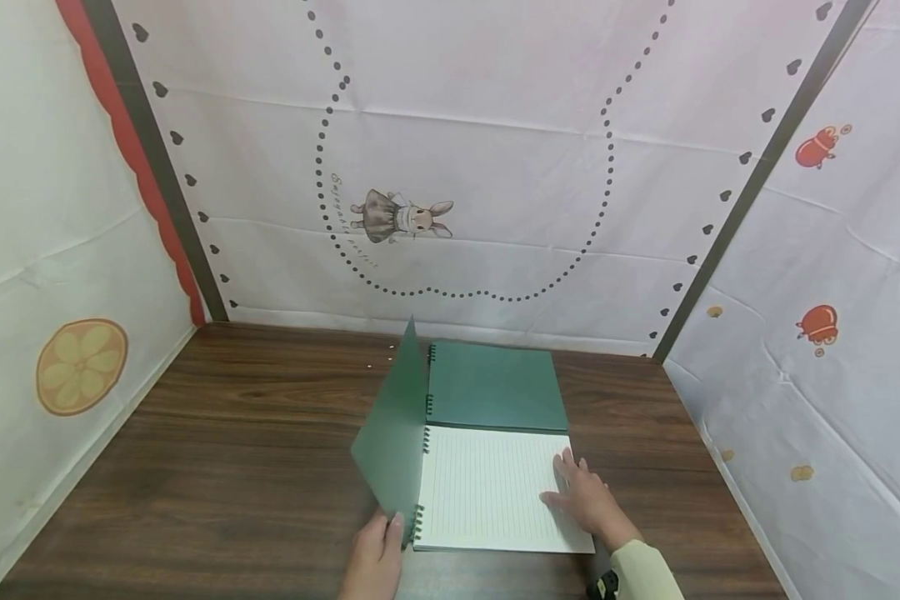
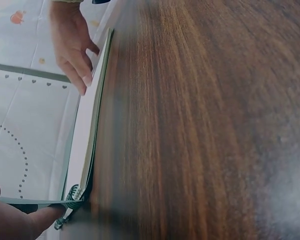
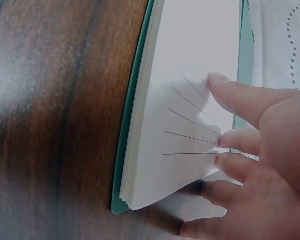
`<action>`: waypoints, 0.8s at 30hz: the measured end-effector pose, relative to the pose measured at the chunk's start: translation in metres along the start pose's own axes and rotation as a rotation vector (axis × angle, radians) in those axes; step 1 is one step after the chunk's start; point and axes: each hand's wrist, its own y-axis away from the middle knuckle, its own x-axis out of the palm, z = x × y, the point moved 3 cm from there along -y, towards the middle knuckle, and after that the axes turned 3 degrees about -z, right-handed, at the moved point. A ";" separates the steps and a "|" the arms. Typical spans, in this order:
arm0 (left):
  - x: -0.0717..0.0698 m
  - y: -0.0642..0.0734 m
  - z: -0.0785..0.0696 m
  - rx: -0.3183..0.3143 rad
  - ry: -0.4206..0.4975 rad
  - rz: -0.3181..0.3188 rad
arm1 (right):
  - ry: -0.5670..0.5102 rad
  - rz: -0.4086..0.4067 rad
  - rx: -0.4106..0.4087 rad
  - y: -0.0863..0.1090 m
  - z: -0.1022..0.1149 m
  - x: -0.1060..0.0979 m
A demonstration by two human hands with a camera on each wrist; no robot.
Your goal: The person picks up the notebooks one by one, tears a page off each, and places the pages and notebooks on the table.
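Green cover (image 1: 392,442), at the left fingers: plain, smooth, raised along the binding and leaning left.
White page (image 1: 487,479), at the right fingers: finely ruled in thin dark lines running parallel to the coils.
Left hand (image 1: 375,554): thumb and fingers pinching the cover's near edge, low down, just beside the coils; the hand reaches in from the near side.
Right hand (image 1: 588,496): fingers apart and extended, gripping no object; thumb tip on the page, other fingertips along its right edge; how firmly they press cannot be told.
Spiral binding (image 1: 419,525): dark green coils in spaced groups, down the left side.
Open notebook (image 1: 506,533): lying on the table between the hands, a thick block of leaves over a green back cover.
Closed notebook (image 1: 495,385): green, spiral-bound at left, flat just beyond the open one.
Right sleeve (image 1: 645,575): pale yellow.
Table (image 1: 232,450): dark brown, wood-grained.
Back panel (image 1: 487,192): white, creased, printed with a dotted line, dark hearts and a dressed rabbit (image 1: 401,217).
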 end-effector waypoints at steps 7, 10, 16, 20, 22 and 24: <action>-0.004 0.000 0.004 -0.002 -0.017 -0.032 | 0.007 -0.003 -0.003 0.000 0.000 0.000; -0.005 0.001 0.005 0.001 -0.031 -0.058 | 0.007 -0.005 -0.007 0.000 0.001 0.000; -0.008 0.003 0.006 -0.018 -0.048 -0.097 | 0.011 -0.008 -0.012 0.000 0.000 0.001; -0.009 0.003 0.008 -0.038 -0.033 -0.081 | 0.012 -0.008 -0.009 0.000 -0.001 0.002; -0.010 0.003 0.009 -0.039 -0.027 -0.082 | 0.012 -0.007 -0.008 0.000 -0.001 0.002; -0.011 0.003 0.009 -0.043 -0.021 -0.084 | 0.015 -0.007 -0.007 0.000 0.000 0.002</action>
